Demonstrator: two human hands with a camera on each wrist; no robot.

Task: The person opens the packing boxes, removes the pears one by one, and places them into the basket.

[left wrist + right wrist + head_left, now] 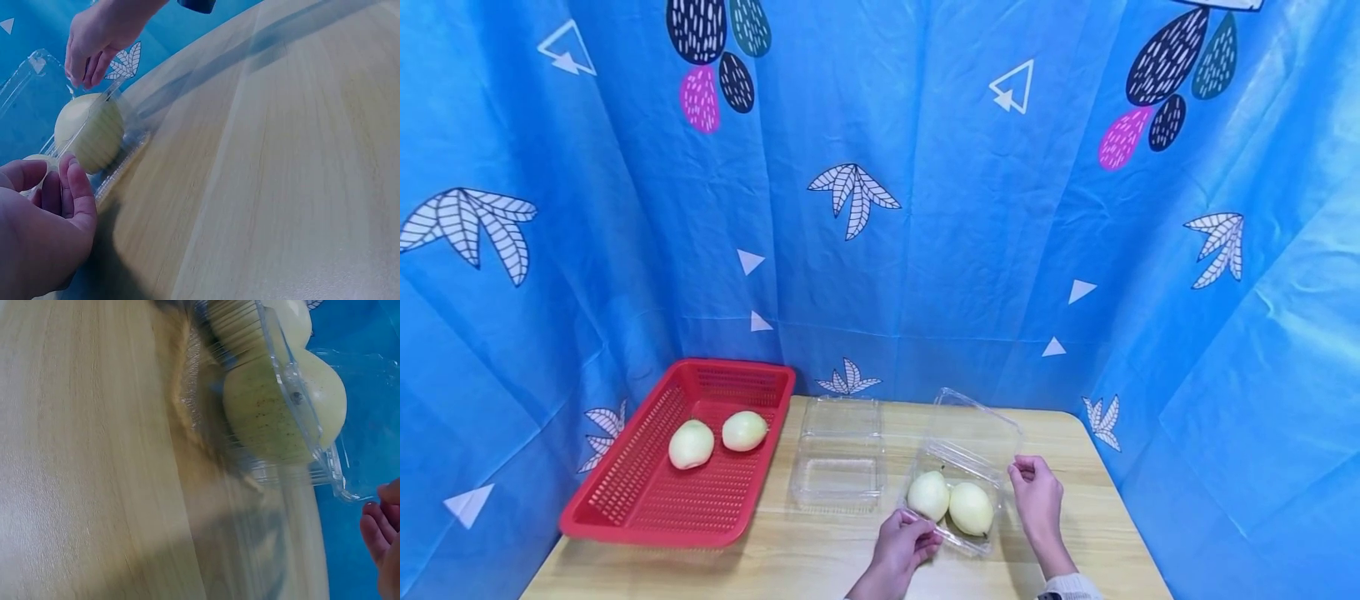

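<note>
A clear plastic clamshell box [957, 543] stands on the table with its lid [976, 423] raised at the back. Two pale yellow-green pears [928, 497] [284, 406] sit side by side in its base. My left hand [900, 552] pinches the front rim between thumb and fingers, also seen in the left wrist view beside a pear [90, 132]. At the right, my right hand [1039, 498] pinches the lid's near right corner with thumb and curled fingertips. The right wrist view catches only the fingertips [374, 531] at the lid's edge.
A second clear clamshell box [839, 498], lid up, stands left of the first. Farther left is a red perforated basket [658, 533] holding two pears [691, 444]. Blue patterned curtains [880, 275] enclose the wooden table [790, 567] at the back and sides.
</note>
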